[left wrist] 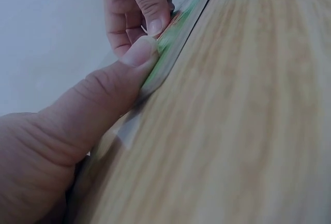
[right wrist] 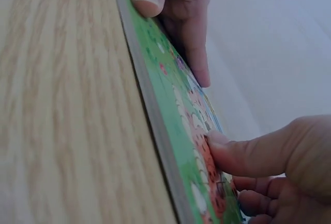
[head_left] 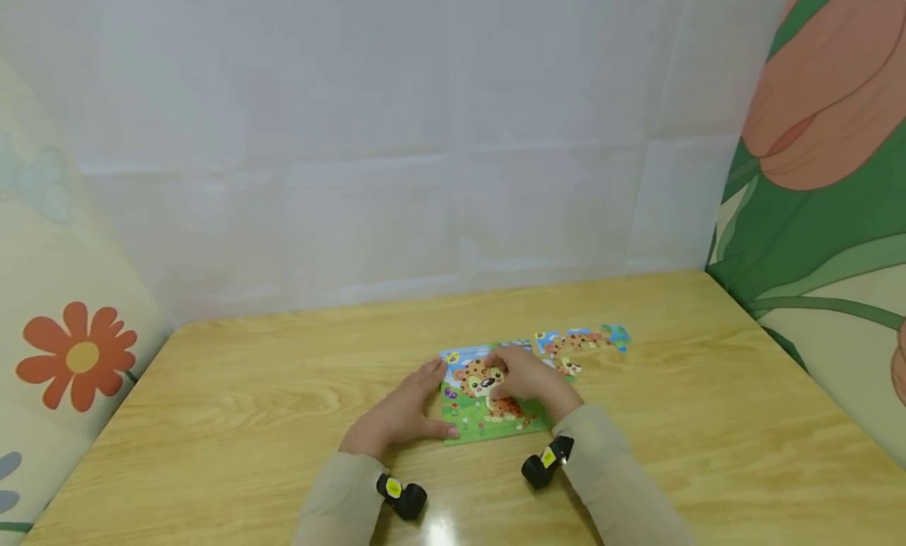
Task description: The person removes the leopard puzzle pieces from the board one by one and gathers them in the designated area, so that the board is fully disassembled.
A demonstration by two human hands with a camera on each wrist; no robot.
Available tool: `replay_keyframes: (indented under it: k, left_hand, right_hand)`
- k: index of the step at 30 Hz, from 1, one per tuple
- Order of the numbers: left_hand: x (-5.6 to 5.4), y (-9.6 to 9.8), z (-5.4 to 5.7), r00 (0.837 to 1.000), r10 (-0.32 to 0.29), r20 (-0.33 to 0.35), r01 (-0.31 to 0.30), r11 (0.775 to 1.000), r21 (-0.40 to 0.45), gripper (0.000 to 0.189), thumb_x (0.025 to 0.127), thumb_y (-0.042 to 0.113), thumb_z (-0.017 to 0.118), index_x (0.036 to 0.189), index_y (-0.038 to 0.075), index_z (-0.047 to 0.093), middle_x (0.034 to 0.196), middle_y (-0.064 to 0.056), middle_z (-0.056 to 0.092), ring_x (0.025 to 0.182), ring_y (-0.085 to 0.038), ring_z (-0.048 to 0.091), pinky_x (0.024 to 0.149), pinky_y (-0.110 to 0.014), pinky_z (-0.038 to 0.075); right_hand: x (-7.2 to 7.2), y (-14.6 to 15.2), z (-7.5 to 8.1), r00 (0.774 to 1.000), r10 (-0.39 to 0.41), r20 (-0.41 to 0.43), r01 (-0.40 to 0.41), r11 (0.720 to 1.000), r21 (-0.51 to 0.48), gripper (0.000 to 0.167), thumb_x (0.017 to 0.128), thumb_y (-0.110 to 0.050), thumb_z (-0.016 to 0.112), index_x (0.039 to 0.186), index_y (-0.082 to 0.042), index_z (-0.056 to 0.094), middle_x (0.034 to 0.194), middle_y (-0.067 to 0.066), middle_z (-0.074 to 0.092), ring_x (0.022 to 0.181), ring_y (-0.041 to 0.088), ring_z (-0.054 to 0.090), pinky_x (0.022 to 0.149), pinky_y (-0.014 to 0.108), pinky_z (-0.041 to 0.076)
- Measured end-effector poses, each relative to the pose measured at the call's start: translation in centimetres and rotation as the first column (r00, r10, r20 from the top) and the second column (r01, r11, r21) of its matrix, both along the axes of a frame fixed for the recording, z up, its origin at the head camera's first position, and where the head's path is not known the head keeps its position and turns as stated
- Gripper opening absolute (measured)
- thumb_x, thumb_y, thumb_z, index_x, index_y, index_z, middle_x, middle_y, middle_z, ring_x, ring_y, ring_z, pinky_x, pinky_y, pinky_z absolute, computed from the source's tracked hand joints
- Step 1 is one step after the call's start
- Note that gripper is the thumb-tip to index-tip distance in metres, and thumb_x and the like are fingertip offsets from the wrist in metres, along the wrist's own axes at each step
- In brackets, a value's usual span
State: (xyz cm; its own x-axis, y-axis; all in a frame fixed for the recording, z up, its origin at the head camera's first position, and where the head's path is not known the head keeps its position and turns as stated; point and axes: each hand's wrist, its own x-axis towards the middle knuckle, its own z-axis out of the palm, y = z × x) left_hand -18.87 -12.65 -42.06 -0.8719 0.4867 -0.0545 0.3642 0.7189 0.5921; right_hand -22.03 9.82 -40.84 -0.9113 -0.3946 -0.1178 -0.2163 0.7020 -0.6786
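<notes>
A leopard picture puzzle [head_left: 467, 422] lies flat on the table, showing a spotted leopard cub on green grass under blue sky. My left hand [head_left: 406, 408] rests at its left side, thumb on the near left corner and straight fingers by the far left corner. Over the right part of the picture bends my right hand [head_left: 527, 377], fingers curved. In the right wrist view the right thumb [right wrist: 227, 149] touches the leopard's body. Whether a piece is pinched there is hidden by the fingers.
Loose puzzle pieces [head_left: 583, 341] with leopard and sky print lie just right of the puzzle, and a small piece [head_left: 569, 366] sits beside the right hand. The wooden table [head_left: 269, 396] meets a white cloth [head_left: 368, 176] behind. Painted panels stand at both sides.
</notes>
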Motion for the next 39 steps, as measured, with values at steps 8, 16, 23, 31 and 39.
replay_keyframes:
  k: [8, 16, 23, 31, 39]
  left_hand:
    - [-0.4, 0.2, 0.0, 1.0, -0.012, 0.003, 0.012, 1.0, 0.01, 0.103, 0.066, 0.039, 0.08, 0.146, 0.004, 0.025, 0.154, -0.013, 0.013, 0.141, -0.034, 0.013, 0.114, -0.05, 0.014]
    - [-0.2, 0.0, 0.3, 1.0, 0.01, 0.012, -0.01, 1.0, 0.023, 0.103, 0.066, 0.037, 0.081, 0.146, 0.004, 0.025, 0.154, -0.013, 0.013, 0.141, -0.034, 0.012, 0.114, -0.049, 0.013]
    - [-0.2, -0.1, 0.5, 1.0, 0.004, 0.009, -0.004, 1.0, 0.023, 0.103, 0.066, 0.037, 0.081, 0.146, 0.004, 0.025, 0.155, -0.012, 0.013, 0.141, -0.034, 0.012, 0.114, -0.05, 0.014]
    - [-0.1, 0.1, 0.4, 1.0, 0.003, 0.023, -0.004, 1.0, 0.015, 0.103, 0.066, 0.037, 0.081, 0.146, 0.005, 0.024, 0.155, -0.011, 0.012, 0.141, -0.033, 0.011, 0.114, -0.05, 0.014]
    - [0.0, 0.0, 0.4, 0.999, 0.007, 0.033, -0.008, 1.0, 0.017, 0.103, 0.067, 0.036, 0.081, 0.146, 0.005, 0.024, 0.155, -0.011, 0.012, 0.141, -0.034, 0.011, 0.114, -0.05, 0.014]
  right_hand:
    - [-0.3, -0.4, 0.4, 0.999, -0.029, 0.038, 0.026, 0.998, 0.058, 0.039, 0.077, -0.006, 0.072, 0.113, -0.005, 0.057, 0.107, 0.01, 0.055, 0.1, 0.026, 0.051, 0.087, 0.042, 0.047]
    - [-0.3, -1.2, 1.3, 0.997, -0.047, 0.053, 0.042, 0.995, 0.094, 0.041, 0.075, -0.002, 0.073, 0.113, -0.002, 0.057, 0.115, 0.011, 0.052, 0.105, 0.028, 0.052, 0.092, 0.043, 0.047]
    - [-0.4, -1.1, 1.5, 0.995, -0.052, 0.087, 0.044, 0.995, 0.089, 0.038, 0.078, -0.007, 0.072, 0.112, -0.006, 0.055, 0.115, 0.01, 0.051, 0.105, 0.026, 0.05, 0.088, 0.042, 0.047]
    - [-0.3, -0.9, 1.4, 0.99, -0.079, 0.12, 0.073, 0.996, 0.055, 0.04, 0.076, -0.006, 0.073, 0.112, -0.007, 0.054, 0.113, 0.01, 0.053, 0.101, 0.026, 0.051, 0.084, 0.042, 0.048]
    - [-0.3, -0.9, 1.4, 0.987, -0.075, 0.14, 0.076, 0.997, -0.003, 0.042, 0.074, -0.002, 0.074, 0.11, -0.006, 0.054, 0.1, 0.008, 0.05, 0.089, 0.022, 0.048, 0.074, 0.035, 0.046]
